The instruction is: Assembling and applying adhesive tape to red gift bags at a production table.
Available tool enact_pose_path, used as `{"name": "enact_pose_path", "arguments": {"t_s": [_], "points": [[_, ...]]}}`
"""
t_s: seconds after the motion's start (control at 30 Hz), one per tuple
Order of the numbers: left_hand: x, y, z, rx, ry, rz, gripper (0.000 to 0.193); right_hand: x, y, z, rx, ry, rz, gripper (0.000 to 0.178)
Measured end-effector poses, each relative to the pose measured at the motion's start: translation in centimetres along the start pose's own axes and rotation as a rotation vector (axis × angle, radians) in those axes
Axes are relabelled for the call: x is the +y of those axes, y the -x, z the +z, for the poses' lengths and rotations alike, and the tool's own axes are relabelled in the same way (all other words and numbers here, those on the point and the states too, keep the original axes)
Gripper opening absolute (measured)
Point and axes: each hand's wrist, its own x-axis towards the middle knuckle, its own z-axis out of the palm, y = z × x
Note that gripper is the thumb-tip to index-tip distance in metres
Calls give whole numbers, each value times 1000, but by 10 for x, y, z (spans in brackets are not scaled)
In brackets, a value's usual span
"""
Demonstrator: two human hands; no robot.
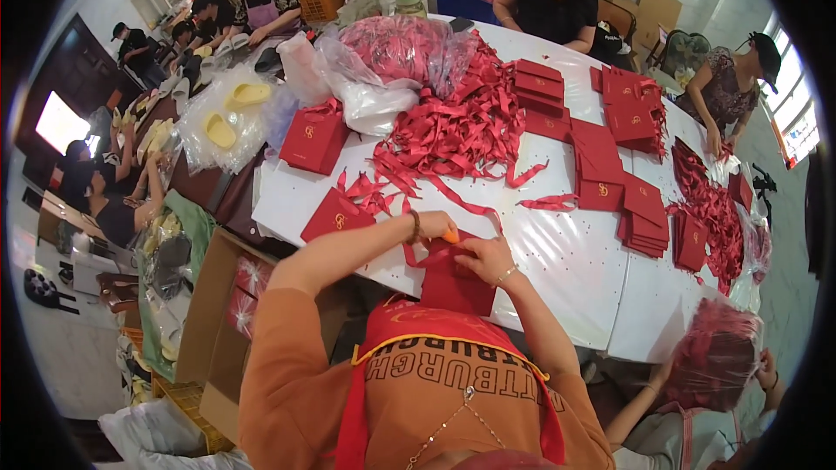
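In front of me a red paper bag hangs over the near table edge, close to my apron. My right hand pinches its upper edge, thumb and fingers together. My left hand is curled at the bag's top left, with a small orange piece at its fingertips; whether that is held or worn I cannot tell. A red ribbon hangs down beside this hand and the bag. Another red bag lies just beyond my left forearm, with loose ribbons by it.
A big heap of red ribbons covers the middle of the white table. Stacked red bags lie to the right. An open cardboard box stands at my left. Several people work around; one at lower right handles a plastic-wrapped red bundle.
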Motion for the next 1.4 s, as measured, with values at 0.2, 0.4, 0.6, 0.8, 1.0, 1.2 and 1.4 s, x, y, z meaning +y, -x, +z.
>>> {"name": "enact_pose_path", "arguments": {"t_s": [0.2, 0.4, 0.6, 0.8, 1.0, 1.2, 1.4], "points": [[-33, -23, 16, 296, 331, 321, 18, -6, 5, 2, 29, 59, 5, 24], [-45, 28, 18, 118, -64, 223, 70, 1, 5, 7, 156, -92, 198, 31], [-58, 87, 1, 16, 313, 364, 72, 17, -6, 12, 113, 80, 203, 30], [-96, 123, -13, 88, 890, 652, 46, 28, -3, 21, 80, 34, 305, 31], [-82, 127, -17, 81, 1076, 889, 55, 27, -3, 24, 50, 94, 283, 32], [-30, 128, -11, 325, 888, 989, 55, 21, -5, 24, 67, 80, 290, 29], [-17, 79, -8, 1183, -821, 601, 18, 16, -11, 26, 49, 104, 283, 28]]}}
